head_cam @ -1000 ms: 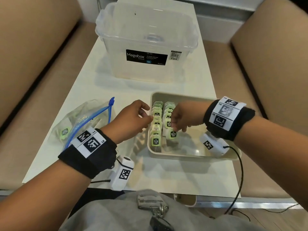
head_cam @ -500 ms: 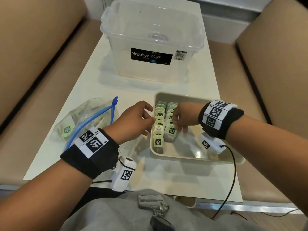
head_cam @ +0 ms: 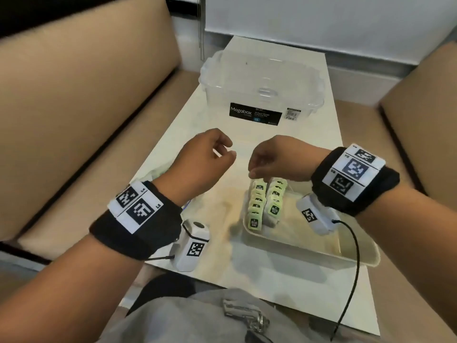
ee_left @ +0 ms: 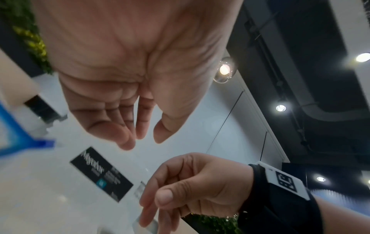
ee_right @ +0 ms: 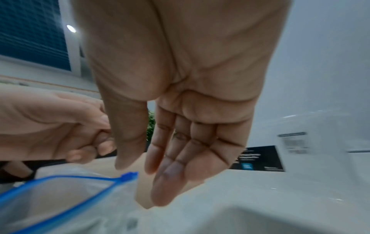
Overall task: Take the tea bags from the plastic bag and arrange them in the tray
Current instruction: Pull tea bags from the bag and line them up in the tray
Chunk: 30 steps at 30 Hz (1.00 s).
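Observation:
A beige tray lies on the white table and holds two upright rows of green-labelled tea bags at its left end. My right hand hovers just above the far end of those rows, fingers hanging down and empty; its bare palm fills the right wrist view. My left hand is raised left of the tray, loosely curled around nothing, as the left wrist view confirms. The plastic bag with a blue zip lies under my left arm, mostly hidden in the head view.
A clear lidded Megabox storage box stands at the far end of the table. Tan sofa cushions flank the table on both sides. The tray's right half is bare.
Both hands have lifted off the tea bag rows and now hang above the tray and table. The rows stay in place.

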Tool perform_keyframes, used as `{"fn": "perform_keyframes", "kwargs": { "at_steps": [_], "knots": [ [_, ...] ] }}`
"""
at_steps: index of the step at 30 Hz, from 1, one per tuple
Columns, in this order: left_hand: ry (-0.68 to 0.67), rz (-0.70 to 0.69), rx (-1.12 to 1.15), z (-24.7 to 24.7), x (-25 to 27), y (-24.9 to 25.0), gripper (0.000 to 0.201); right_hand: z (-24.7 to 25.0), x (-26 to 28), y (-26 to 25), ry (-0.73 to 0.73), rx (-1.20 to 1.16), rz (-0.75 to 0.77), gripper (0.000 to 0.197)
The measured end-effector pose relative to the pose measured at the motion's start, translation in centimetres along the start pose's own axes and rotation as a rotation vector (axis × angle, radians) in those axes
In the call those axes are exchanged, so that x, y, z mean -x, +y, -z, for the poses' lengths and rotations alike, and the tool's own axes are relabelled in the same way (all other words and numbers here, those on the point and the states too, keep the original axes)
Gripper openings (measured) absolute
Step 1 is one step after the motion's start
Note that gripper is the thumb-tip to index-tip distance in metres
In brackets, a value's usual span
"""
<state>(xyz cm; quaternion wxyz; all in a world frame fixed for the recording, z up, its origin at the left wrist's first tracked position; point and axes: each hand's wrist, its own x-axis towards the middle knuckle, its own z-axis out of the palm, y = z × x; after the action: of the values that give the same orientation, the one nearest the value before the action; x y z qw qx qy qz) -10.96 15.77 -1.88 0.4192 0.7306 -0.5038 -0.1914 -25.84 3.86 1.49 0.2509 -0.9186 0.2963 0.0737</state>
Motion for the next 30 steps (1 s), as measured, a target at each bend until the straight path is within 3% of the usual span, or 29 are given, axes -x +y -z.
{"fn": "perform_keyframes", "kwargs": {
  "at_steps": [3,9,14,16,18,20,23,25,28,30],
  "knots": [
    [0.029,-0.049,-0.122,2.3,0.4,-0.5,0.008,-1.3,-0.1,-3.1,0.020,0.004,0.141,0.013],
    [0.006,0.044,-0.166,6.3,3.1,-3.5,0.006,-4.8,-2.6,-7.0,0.032,0.117,0.277,0.018],
    [-0.145,0.208,-0.417,7.8,6.2,-7.1,0.027,-6.8,-4.3,-9.1,0.045,0.313,0.358,0.026],
    [-0.111,0.210,-0.426,7.6,6.7,-8.2,0.027,-7.1,-4.9,-9.8,0.035,0.359,0.383,0.026],
    [-0.030,0.170,-0.405,7.4,6.5,-9.1,0.040,-7.4,-5.6,-10.0,0.007,0.405,0.425,0.025],
    [0.031,0.147,-0.412,7.4,6.1,-9.4,0.054,-7.8,-6.1,-10.5,-0.052,0.498,0.402,0.025],
    [0.066,0.095,-0.370,7.3,5.5,-9.7,0.060,-7.2,-6.9,-11.2,-0.097,0.699,0.288,0.016],
    [0.075,0.034,-0.346,7.0,5.2,-9.8,0.060,-6.4,-7.0,-11.9,-0.066,0.721,0.256,0.022],
    [0.094,-0.048,-0.270,7.0,4.4,-10.0,0.063,-8.4,-8.1,-14.7,0.044,0.856,0.248,0.016],
    [0.110,-0.108,-0.234,7.2,4.0,-10.1,0.066,-9.0,-8.6,-15.4,0.113,0.948,0.131,0.022]
  ]
}}
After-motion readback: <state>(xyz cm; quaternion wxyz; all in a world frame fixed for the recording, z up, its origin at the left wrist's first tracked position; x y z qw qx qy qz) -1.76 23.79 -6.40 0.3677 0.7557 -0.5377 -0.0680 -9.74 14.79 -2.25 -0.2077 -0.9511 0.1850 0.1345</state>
